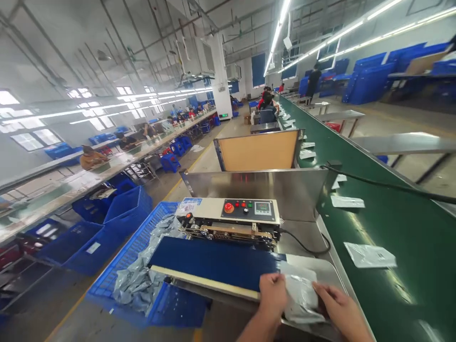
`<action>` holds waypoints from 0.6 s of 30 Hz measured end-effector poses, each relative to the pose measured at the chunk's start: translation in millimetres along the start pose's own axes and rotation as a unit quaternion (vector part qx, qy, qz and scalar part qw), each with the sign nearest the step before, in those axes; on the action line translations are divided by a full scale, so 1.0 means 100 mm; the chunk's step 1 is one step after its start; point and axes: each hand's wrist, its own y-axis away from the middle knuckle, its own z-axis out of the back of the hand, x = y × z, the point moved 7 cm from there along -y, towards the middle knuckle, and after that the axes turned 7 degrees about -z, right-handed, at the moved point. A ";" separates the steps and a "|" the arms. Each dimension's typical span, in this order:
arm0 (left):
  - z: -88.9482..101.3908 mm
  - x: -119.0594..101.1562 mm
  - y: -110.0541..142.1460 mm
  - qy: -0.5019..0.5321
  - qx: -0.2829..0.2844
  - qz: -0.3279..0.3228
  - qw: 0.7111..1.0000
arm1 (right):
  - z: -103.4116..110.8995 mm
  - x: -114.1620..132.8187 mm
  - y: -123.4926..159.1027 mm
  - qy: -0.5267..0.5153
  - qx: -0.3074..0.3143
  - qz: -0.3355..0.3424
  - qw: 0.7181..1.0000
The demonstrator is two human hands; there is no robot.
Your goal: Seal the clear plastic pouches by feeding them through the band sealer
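Note:
A silvery-white plastic pouch lies at the right end of a blue conveyor belt, partly over the metal tabletop. My left hand is closed on the pouch's left edge, beside the belt. On the other side, the fingertips of my right hand pinch its right edge. Just behind the belt stands a cream band sealer, with a red knob, small buttons and a digital display on its panel.
A blue basket full of similar pouches sits at the belt's left end. On my right runs a long green conveyor with spaced pouches; a black cable crosses it. Metal and tan panels rise ahead. People sit farther off.

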 end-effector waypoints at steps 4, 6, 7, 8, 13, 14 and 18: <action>-0.10 -0.10 -0.27 -0.013 0.024 0.001 1.000 | -0.11 0.28 -0.11 -0.053 -0.024 -0.031 0.998; -0.13 -0.14 -0.42 -0.012 0.031 0.002 0.999 | -0.18 0.41 -0.21 -0.093 -0.024 -0.032 0.995; -0.14 -0.15 -0.49 -0.009 0.034 0.003 0.999 | -0.20 0.46 -0.26 -0.116 -0.020 -0.033 0.993; -0.16 -0.16 -0.55 -0.005 0.036 0.003 0.999 | -0.22 0.50 -0.30 -0.139 -0.014 -0.037 0.990; -0.23 -0.17 -0.75 0.021 0.041 0.011 0.999 | -0.24 0.55 -0.46 -0.193 -0.002 -0.081 0.978; -0.22 -0.17 -0.77 0.027 0.040 0.011 0.999 | -0.24 0.56 -0.47 -0.190 -0.004 -0.085 0.978; -0.08 -0.19 -0.82 0.048 0.034 0.006 0.998 | -0.38 0.64 -0.48 -0.157 0.006 -0.076 0.985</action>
